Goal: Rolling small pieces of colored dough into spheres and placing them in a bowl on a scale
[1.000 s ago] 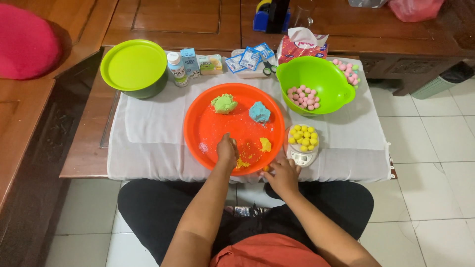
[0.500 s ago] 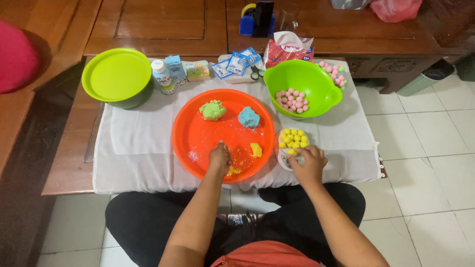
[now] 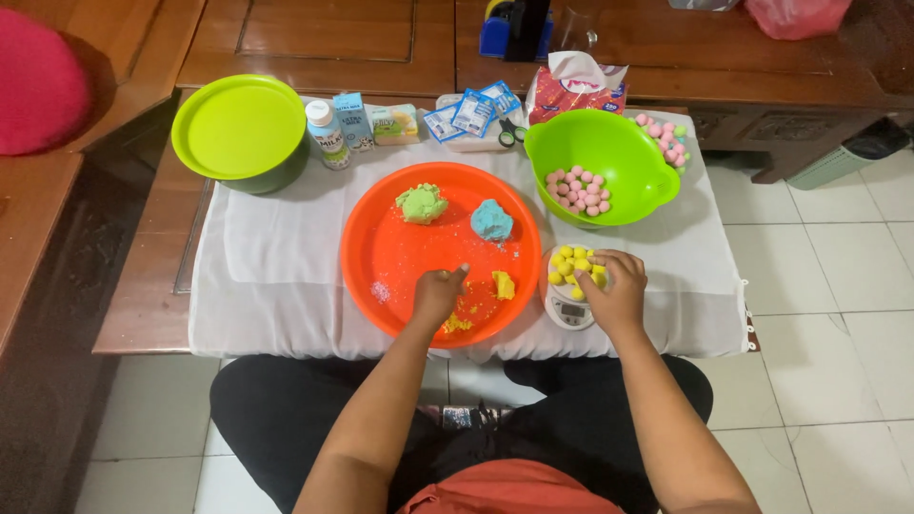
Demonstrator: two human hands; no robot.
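Right hand (image 3: pixel 617 290) on yellow balls (image 3: pixel 575 266)

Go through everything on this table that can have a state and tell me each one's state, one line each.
Lidded green container: lid on.
Milk bottle: capped, upright.
Green bowl: uncovered, holds pink balls.
Orange tray: holds green lump, blue lump, yellow bits.
Kitchen scale: loaded with yellow balls.
Left hand: on the tray, fingers curled.
Right hand: on the yellow balls.
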